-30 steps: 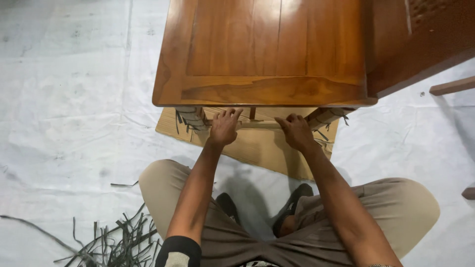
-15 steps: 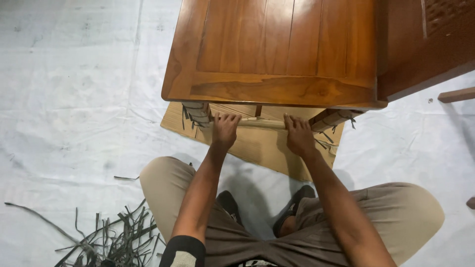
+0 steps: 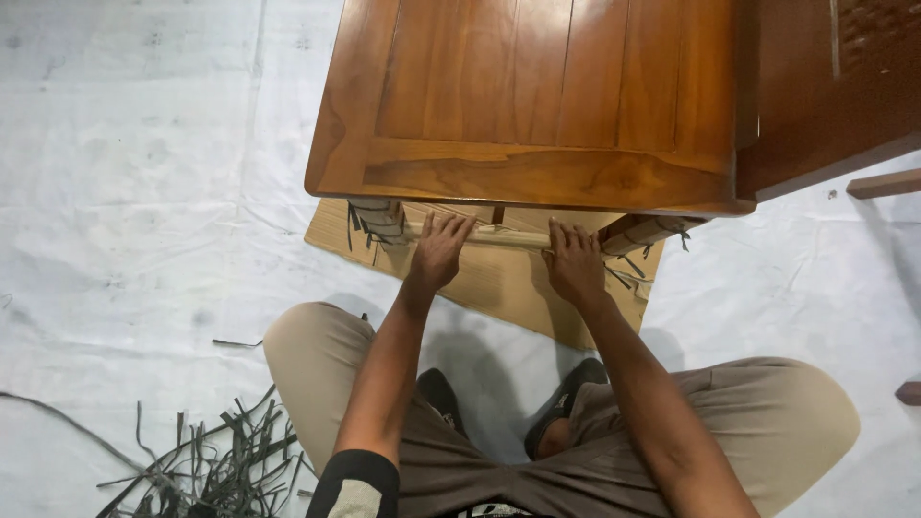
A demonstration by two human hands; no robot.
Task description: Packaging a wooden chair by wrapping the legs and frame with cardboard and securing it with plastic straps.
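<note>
A glossy brown wooden table [image 3: 528,96] stands before me as I sit cross-legged on the floor. Under its front edge runs a pale horizontal rail [image 3: 508,237] between two legs wrapped in light paper, the left leg [image 3: 379,221] and the right leg [image 3: 638,230]. My left hand [image 3: 438,251] lies on the rail with fingers spread, near the left leg. My right hand [image 3: 574,264] rests on the rail's right part, fingers curled over it. Whether either hand truly grips the rail is hidden by the tabletop's overhang.
A brown cardboard sheet [image 3: 499,288] lies under the table on a white floor covering [image 3: 125,192]. A pile of dark cut strips [image 3: 206,460] lies at lower left. Darker wooden furniture [image 3: 844,77] stands at upper right, with a wooden bar [image 3: 883,182] beside it.
Both hands have stayed on the rail, shifting only slightly; the left hand's fingers are spread a little wider. The view has drifted a bit.
</note>
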